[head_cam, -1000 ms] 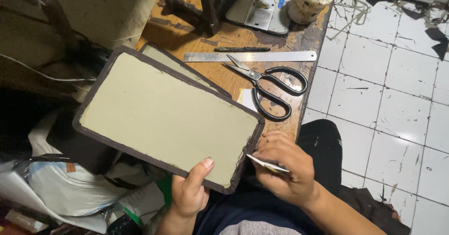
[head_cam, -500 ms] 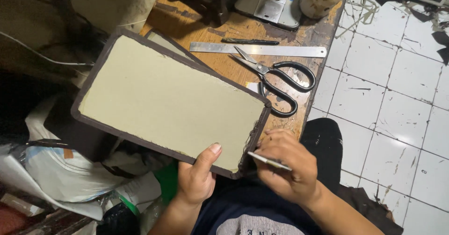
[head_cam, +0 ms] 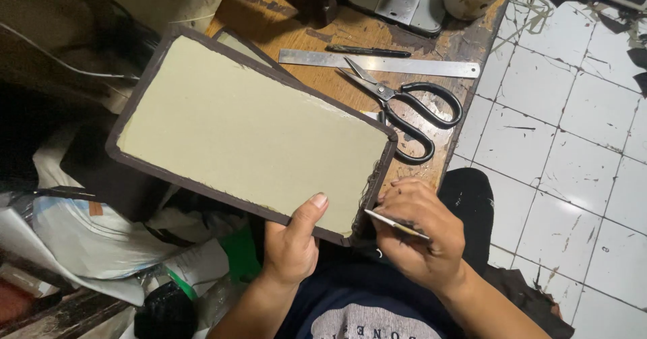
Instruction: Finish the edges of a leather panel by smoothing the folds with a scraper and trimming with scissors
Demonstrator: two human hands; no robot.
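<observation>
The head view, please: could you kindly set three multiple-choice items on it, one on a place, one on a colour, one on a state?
1. Where do the scissors lie?
A. on the wooden table
B. on the tiled floor
C. in a hand

2. What colour is the border of the panel?
A. white
B. dark brown
C. green

3. What does the right hand grip?
A. nothing
B. the ruler
C. a thin flat tool

Answers: 1 A, they rest on the wooden table below the steel ruler. 2 B, a dark strip frames the beige face. 3 C, the thin flat tool meets the panel's edge, while the left hand holds the panel.

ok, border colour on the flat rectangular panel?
Dark brown border around a beige face, clearest in the head view.
</observation>
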